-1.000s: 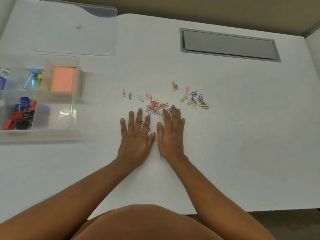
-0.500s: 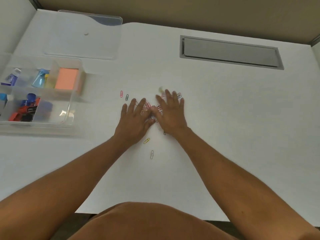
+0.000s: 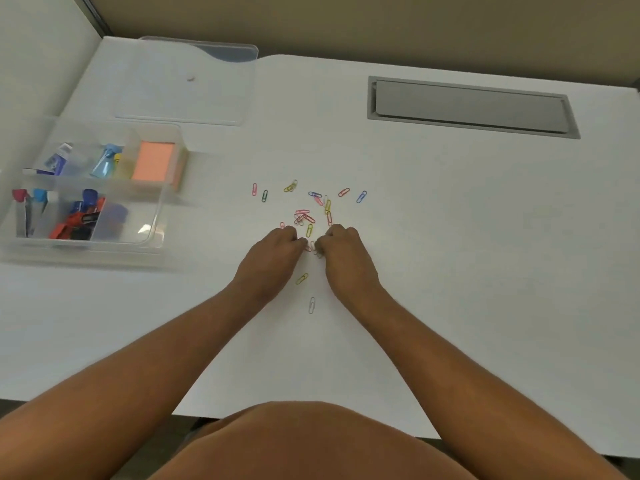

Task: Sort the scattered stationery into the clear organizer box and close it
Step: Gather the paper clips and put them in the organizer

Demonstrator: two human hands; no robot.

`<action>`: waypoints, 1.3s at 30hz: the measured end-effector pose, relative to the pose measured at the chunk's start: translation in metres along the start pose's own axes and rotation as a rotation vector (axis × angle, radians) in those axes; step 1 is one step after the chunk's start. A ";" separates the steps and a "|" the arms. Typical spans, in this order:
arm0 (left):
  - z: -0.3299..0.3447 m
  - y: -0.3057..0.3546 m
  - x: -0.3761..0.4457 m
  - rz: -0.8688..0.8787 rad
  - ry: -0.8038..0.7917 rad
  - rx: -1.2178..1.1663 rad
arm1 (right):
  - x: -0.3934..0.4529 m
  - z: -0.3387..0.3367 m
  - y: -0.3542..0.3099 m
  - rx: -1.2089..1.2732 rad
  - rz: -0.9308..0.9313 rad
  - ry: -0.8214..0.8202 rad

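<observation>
Left hand [image 3: 273,252] and right hand [image 3: 341,252] are resting knuckles-up on the white desk [image 3: 450,254], fingers of both curling under and toward each other, pinching at a few paper clips [image 3: 313,247] bunched in the gap between the fingertips; exactly how many each hand is gripping is hidden under the fingers. Just beyond the fingertips, more colored clips [image 3: 306,218] are lying scattered in a loose cluster. Nearer the body, between the wrists, a yellow clip [image 3: 302,278] and a pale clip [image 3: 312,305] are sitting apart from the pile. Well off to the left of the left hand, the clear organizer box [image 3: 157,216] is sitting open, holding an orange sticky-note pad [image 3: 154,161] and mixed small items in its compartments. Beyond the box, the clear lid [image 3: 187,81] is lying flat on the desk. Far beyond the right hand, a grey cable hatch [image 3: 471,107] is set into the desk.
</observation>
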State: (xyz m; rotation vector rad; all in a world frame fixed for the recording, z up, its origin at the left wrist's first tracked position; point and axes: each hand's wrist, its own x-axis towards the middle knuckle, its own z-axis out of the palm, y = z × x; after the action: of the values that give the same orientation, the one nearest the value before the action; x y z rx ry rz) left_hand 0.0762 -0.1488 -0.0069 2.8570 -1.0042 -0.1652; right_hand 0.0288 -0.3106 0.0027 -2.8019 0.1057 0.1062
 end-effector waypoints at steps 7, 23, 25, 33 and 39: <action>-0.036 -0.003 0.008 -0.414 0.120 -0.565 | 0.016 -0.032 0.010 0.517 0.279 0.058; -0.106 -0.098 -0.090 -0.754 0.319 -1.367 | 0.018 -0.022 -0.132 2.065 0.858 -0.266; -0.112 -0.135 -0.100 -0.779 0.327 -1.308 | 0.033 -0.020 -0.174 1.992 0.814 -0.313; -0.114 -0.234 -0.102 -0.751 0.187 -1.049 | 0.099 0.003 -0.283 1.127 0.448 -0.097; -0.125 -0.249 -0.091 -0.603 0.000 -0.650 | 0.117 0.006 -0.311 0.616 0.240 -0.051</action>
State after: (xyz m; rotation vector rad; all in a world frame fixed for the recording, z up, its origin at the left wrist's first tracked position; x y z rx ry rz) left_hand 0.1765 0.1098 0.0883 2.4315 -0.0182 -0.4419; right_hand 0.1711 -0.0229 0.0880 -2.1612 0.3903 0.1686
